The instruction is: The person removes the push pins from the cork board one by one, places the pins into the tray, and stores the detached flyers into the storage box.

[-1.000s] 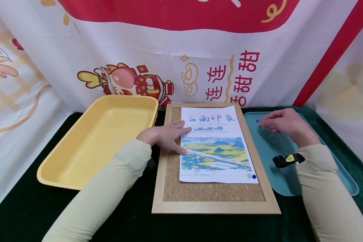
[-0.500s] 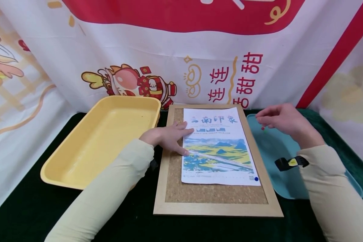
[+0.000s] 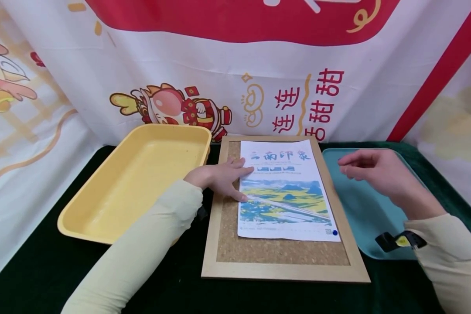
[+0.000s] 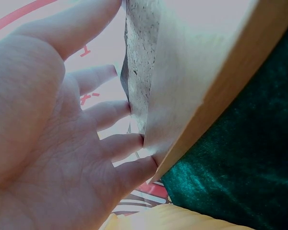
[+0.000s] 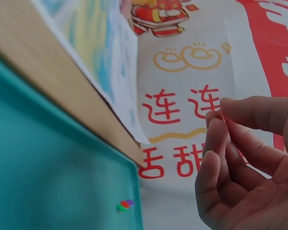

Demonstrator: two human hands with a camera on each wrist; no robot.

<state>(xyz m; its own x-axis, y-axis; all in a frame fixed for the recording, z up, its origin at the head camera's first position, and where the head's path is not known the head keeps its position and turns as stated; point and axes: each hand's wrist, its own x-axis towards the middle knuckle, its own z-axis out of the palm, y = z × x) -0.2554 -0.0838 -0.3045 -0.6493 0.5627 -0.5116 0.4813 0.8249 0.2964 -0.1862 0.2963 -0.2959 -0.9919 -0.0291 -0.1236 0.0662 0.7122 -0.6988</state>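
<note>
Since a moment ago the right hand [image 3: 370, 172] has lifted away from the far corner of the teal tray [image 3: 361, 209] and now hovers above it, nearer the person, while the left hand [image 3: 220, 176] has stayed put on the poster [image 3: 286, 189]. From the head camera, the left hand lies flat with fingers spread and straight, pressing the poster's left edge onto the cork board [image 3: 282, 250], whose wooden frame sits between a yellow tray [image 3: 102, 209] and the teal one on dark green cloth [image 3: 31, 270]. A blue pushpin [image 3: 334, 233] fixes the poster's near right corner. The right hand's fingers are drawn together, thumb against fingertips; what they pinch cannot be made out from here. From the left wrist, the open palm [image 4: 48, 143] shows fingertips [image 4: 134, 141] touching the board's surface beside its frame. From the right wrist, the right hand's fingertips [image 5: 216, 124] are pressed together with a sliver of red between thumb and forefinger, too small to identify, and a small cluster of coloured pins [image 5: 125, 204] lies in the teal tray's corner below.
</note>
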